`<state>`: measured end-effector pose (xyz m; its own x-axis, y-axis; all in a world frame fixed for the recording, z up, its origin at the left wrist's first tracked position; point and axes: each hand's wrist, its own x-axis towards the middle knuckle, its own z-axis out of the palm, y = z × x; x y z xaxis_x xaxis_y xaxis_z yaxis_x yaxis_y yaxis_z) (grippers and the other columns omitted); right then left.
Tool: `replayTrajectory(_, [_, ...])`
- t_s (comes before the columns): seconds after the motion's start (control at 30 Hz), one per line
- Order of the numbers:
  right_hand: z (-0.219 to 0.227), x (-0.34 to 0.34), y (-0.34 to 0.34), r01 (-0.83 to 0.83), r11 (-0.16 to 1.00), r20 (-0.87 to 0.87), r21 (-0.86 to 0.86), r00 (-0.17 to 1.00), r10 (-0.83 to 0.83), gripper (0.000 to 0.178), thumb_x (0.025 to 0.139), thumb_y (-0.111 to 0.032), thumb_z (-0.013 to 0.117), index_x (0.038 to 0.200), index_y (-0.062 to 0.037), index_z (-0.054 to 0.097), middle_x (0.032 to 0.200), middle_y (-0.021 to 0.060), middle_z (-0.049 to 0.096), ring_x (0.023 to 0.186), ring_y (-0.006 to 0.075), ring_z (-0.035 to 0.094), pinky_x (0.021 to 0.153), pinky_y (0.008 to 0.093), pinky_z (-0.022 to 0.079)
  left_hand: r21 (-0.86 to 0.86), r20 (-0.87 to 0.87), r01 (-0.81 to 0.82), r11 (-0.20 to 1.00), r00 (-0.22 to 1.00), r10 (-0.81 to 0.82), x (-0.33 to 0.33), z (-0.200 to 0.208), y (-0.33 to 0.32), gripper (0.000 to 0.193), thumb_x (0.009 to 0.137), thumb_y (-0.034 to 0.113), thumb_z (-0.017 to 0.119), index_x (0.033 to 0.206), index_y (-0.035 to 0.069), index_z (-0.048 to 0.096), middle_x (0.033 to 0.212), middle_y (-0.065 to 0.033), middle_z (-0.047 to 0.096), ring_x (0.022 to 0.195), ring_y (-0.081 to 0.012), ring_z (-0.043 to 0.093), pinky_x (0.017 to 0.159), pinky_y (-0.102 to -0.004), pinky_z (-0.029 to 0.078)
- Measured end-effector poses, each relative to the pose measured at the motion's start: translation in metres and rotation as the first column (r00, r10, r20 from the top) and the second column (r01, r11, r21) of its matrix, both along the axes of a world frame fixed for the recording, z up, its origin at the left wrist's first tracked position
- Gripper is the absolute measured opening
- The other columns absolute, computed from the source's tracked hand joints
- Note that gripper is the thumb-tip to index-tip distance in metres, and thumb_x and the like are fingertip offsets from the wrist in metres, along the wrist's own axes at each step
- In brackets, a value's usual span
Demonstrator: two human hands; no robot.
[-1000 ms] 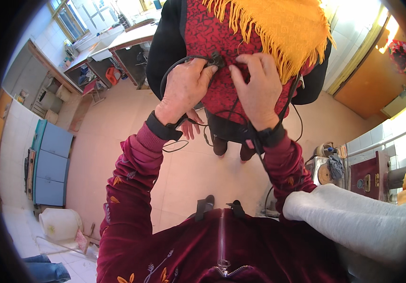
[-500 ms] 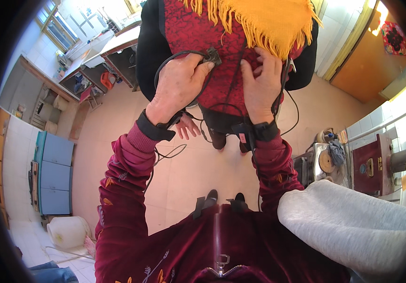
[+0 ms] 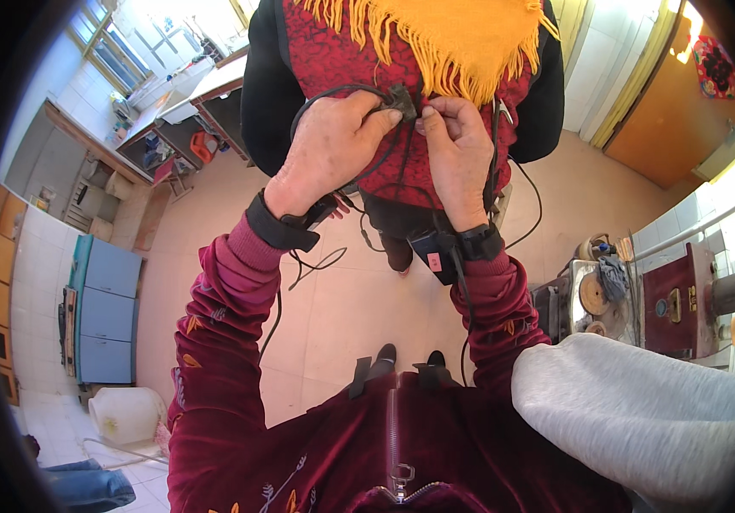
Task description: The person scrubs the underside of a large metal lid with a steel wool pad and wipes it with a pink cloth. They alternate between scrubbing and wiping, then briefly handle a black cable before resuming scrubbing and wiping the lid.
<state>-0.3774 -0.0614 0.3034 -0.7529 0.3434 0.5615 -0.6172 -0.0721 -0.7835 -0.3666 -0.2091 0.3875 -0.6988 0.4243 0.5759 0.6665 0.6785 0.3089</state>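
My left hand [image 3: 326, 147] is closed, pinching a small dark flat piece [image 3: 402, 103] between thumb and forefinger. A black cable [image 3: 306, 109] loops around that hand. Close to the dark piece, my right hand [image 3: 456, 154] is closed in a pinch; what is between its fingertips is too small to make out. Both hands are in front of a person in a red and black patterned garment [image 3: 333, 56] with a yellow fringed shawl [image 3: 479, 38]. Each of my wrists wears a black strap, and a black box [image 3: 432, 256] hangs by the right one.
Loose black cables [image 3: 320, 263] dangle below my hands. Light-grey cloth [image 3: 641, 410] bulges in at lower right. Blue cabinets [image 3: 109, 312] and a white tub [image 3: 126, 415] stand at left; a stove [image 3: 588, 295] stands at right. A counter [image 3: 222, 77] is at the far left.
My right hand has moved left to the dark piece, and its fingers have come together. The left hand has shifted slightly right, still pinching. The person opposite has shifted a little left.
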Motion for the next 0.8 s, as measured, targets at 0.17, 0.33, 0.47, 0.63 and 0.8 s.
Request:
replayTrajectory(0.17, [-0.004, 0.003, -0.003, -0.064, 0.998, 0.028, 0.009, 0.998, 0.064, 0.017, 0.089, 0.000, 0.065, 0.104, 0.0019, 0.057, 0.094, 0.0039, 0.064, 0.083, 0.0078, 0.062, 0.075, 0.0202, 0.050, -0.032, 0.075, -0.052, 0.998, 0.996, 0.054, 0.003, 0.006, -0.001, 0.026, 0.089, 0.024, 0.060, 0.079, 0.000, 0.062, 0.062, -0.0201, 0.058, 0.059, -0.0375, 0.060, 0.054, -0.0415, 0.046])
replayTrajectory(0.33, [0.001, 0.005, -0.005, -0.129, 0.991, 0.003, -0.044, 0.992, 0.130, 0.025, 0.088, 0.000, 0.065, 0.111, 0.0016, 0.055, 0.100, 0.0065, 0.064, 0.083, 0.0097, 0.063, 0.074, 0.0219, 0.051, -0.089, 0.157, -0.098, 0.991, 0.981, 0.111, 0.007, 0.010, -0.005, 0.028, 0.089, 0.024, 0.060, 0.077, -0.001, 0.061, 0.061, -0.0198, 0.057, 0.059, -0.0364, 0.061, 0.054, -0.0418, 0.046])
replayTrajectory(0.47, [0.019, 0.006, 0.005, 0.069, 0.975, -0.056, 0.209, 0.997, -0.058, 0.032, 0.087, -0.005, 0.068, 0.115, -0.0001, 0.052, 0.084, 0.0078, 0.066, 0.069, 0.0122, 0.064, 0.063, 0.0248, 0.051, -0.114, 0.122, -0.102, 0.988, 0.986, 0.115, 0.010, 0.010, -0.011, 0.028, 0.090, 0.023, 0.060, 0.076, -0.001, 0.060, 0.058, -0.0190, 0.056, 0.057, -0.0354, 0.060, 0.053, -0.0413, 0.045])
replayTrajectory(0.63, [0.047, -0.011, 0.022, 0.419, 0.722, -0.273, 0.550, 0.908, -0.318, 0.023, 0.085, -0.016, 0.068, 0.103, -0.0059, 0.056, 0.061, 0.0062, 0.062, 0.051, 0.0218, 0.062, 0.051, 0.0349, 0.049, -0.012, 0.164, -0.098, 0.995, 0.981, 0.099, 0.008, 0.003, -0.020, 0.027, 0.090, 0.023, 0.061, 0.077, 0.000, 0.061, 0.059, -0.0194, 0.056, 0.057, -0.0359, 0.059, 0.052, -0.0418, 0.044])
replayTrajectory(0.8, [0.077, -0.038, 0.047, 0.082, 0.997, -0.199, 0.005, 0.977, -0.080, 0.017, 0.096, -0.010, 0.051, 0.106, 0.0028, 0.054, 0.082, 0.0131, 0.066, 0.067, 0.0157, 0.066, 0.052, 0.0237, 0.049, 0.002, 0.103, -0.077, 0.997, 0.992, 0.076, 0.007, -0.003, -0.026, 0.027, 0.089, 0.024, 0.062, 0.076, 0.000, 0.061, 0.059, -0.0197, 0.056, 0.058, -0.0366, 0.058, 0.053, -0.0419, 0.044])
